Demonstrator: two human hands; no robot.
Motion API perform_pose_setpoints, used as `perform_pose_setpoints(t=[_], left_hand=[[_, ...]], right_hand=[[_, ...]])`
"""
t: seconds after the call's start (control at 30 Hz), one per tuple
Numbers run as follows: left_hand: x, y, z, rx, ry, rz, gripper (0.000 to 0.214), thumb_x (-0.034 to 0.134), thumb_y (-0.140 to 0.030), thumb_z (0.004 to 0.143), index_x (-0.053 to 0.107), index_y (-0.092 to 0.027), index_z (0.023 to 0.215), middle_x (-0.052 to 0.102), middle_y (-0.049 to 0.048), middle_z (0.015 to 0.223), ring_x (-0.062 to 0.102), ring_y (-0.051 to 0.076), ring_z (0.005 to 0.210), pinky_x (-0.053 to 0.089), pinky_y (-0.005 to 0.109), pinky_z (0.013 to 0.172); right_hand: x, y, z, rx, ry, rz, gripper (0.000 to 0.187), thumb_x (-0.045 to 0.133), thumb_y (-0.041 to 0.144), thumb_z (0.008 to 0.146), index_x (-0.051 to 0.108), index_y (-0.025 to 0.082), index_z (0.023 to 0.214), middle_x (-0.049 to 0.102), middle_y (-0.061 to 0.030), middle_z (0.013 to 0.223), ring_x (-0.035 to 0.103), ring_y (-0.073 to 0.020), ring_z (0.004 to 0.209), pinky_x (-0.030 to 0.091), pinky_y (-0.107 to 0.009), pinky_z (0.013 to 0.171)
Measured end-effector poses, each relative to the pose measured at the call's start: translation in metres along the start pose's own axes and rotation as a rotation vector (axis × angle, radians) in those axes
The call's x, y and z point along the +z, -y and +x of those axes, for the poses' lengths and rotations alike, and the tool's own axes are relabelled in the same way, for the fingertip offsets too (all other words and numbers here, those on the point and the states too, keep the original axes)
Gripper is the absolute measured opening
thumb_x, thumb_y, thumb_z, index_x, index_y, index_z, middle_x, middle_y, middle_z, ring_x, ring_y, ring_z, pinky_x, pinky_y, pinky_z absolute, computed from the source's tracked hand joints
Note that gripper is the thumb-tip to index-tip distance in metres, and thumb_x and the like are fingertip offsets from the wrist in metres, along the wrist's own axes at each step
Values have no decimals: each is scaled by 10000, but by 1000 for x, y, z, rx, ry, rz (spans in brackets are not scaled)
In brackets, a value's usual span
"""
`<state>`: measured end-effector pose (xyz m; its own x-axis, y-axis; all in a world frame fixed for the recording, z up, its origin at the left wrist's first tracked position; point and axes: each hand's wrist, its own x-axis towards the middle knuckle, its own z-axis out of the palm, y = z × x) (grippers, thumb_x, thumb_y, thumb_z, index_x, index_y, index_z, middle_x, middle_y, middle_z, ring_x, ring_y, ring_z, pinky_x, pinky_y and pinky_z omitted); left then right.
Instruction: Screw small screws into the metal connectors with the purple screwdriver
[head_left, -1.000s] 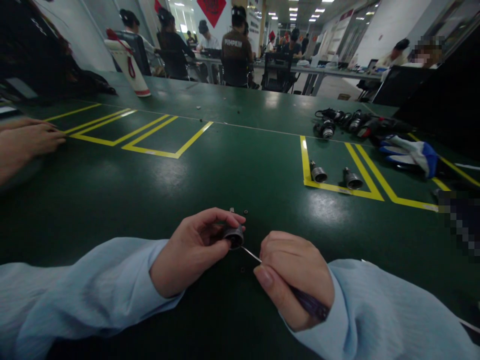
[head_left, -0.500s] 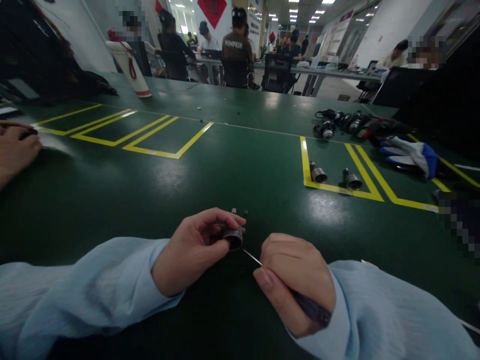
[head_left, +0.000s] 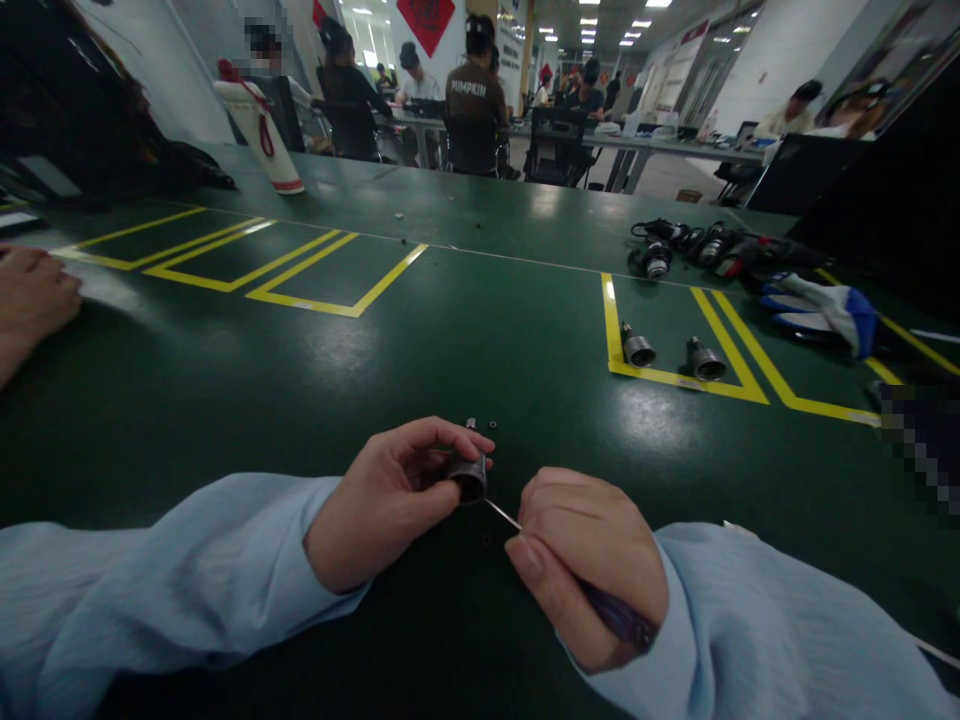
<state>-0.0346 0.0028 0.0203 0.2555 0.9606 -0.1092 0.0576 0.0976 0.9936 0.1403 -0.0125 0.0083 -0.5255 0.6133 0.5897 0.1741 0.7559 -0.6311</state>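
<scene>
My left hand (head_left: pixel 397 500) is closed round a dark metal cup-shaped part (head_left: pixel 470 482), its open end tilted toward me. In my right hand (head_left: pixel 592 565) is a screwdriver (head_left: pixel 616 612) with a dark handle, gripped in the fist. The thin shaft points up and left, its tip at the lower rim of the metal part; whether it reaches inside I cannot tell. Just behind the part lies a small nut (head_left: pixel 493 425), and another small dark ring (head_left: pixel 486 541) lies on the table below it.
Two similar metal cup parts (head_left: pixel 637 350) stand inside a yellow-taped box at right. Beyond are a cluster of dark cabled parts (head_left: pixel 652 258) and a blue-white glove (head_left: pixel 825 310). A white bottle (head_left: pixel 262 140) stands back left. Another person's hand (head_left: pixel 37 305) rests at the left edge.
Both my hands hold nearly the same pose; the right hand has shifted very slightly left. The other person's hand at the left edge has moved a little.
</scene>
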Motion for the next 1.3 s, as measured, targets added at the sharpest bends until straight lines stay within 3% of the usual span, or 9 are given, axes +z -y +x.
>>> perform_pose_setpoints(t=[0.83, 0.93, 1.03, 1.17, 1.3], left_hand=[[0, 0, 1, 33, -6, 40, 128, 547, -35, 652, 546, -133, 735, 643, 59, 933, 611, 161, 836, 499, 276, 721], [0, -1, 2, 20, -13, 28, 118, 553, -52, 657, 549, -130, 745, 638, 66, 946, 614, 162, 816, 504, 289, 713], [-1, 0, 3, 12, -21, 25, 112, 568, -72, 656, 557, -131, 750, 636, 72, 956, 615, 165, 806, 506, 308, 726], [-3, 1, 4, 16, -12, 46, 105, 579, -81, 652, 562, -131, 743, 640, 74, 947, 612, 170, 823, 502, 320, 753], [-4, 2, 4, 15, -10, 22, 106, 583, -87, 657, 554, -128, 750, 634, 79, 961, 612, 167, 808, 507, 325, 739]], right_hand=[[2, 4, 3, 16, -31, -7, 256, 436, 153, 780, 441, 139, 524, 412, 0, 492, 388, -92, 501, 325, -265, 509], [-1, 3, 5, 105, -118, 114, 327, 419, 196, 797, 436, 150, 474, 406, 9, 445, 400, -90, 462, 353, -265, 502], [-7, -1, 7, 324, -217, 347, 456, 386, 269, 833, 392, 167, 388, 367, 24, 362, 409, -90, 405, 370, -262, 472], [-11, -6, 10, 579, -138, 473, 505, 412, 319, 828, 380, 176, 345, 353, 29, 330, 413, -92, 387, 360, -255, 441], [-9, -5, 12, 611, -75, 453, 516, 409, 351, 824, 382, 176, 340, 364, 23, 330, 411, -87, 397, 327, -231, 410]])
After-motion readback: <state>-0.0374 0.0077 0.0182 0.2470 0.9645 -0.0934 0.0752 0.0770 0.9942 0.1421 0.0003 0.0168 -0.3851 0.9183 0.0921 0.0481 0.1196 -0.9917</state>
